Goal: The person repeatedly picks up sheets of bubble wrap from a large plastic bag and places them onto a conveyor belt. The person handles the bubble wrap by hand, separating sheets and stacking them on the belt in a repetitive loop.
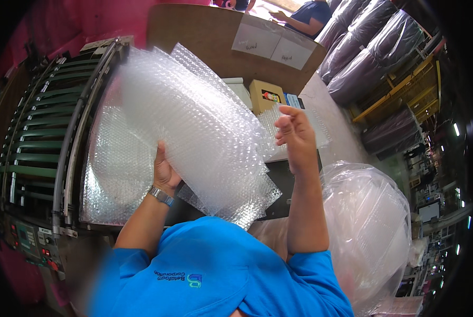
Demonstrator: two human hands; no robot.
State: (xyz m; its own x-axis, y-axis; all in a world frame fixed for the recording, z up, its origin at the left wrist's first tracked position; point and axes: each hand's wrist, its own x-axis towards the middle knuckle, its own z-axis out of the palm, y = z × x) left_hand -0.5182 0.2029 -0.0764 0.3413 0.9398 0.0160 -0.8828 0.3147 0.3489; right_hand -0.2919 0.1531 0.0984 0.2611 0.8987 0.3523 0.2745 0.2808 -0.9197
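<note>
"Against the left hand (pixel 167 171), how are the bubble-wrap sheets (pixel 207 129) lying?"

"Rightward, slanting upper left to lower right. Fingers are hiding underneath, so I can't tell that grip; the right hand (pixel 298 136) is hovering past their right edge, loosely curled, empty."

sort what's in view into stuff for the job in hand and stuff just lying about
In the job: bubble-wrap sheets; left hand at their edge; right hand, raised
Apparently just lying about: cardboard box; wrapped rolls; maybe clear plastic bag
</note>
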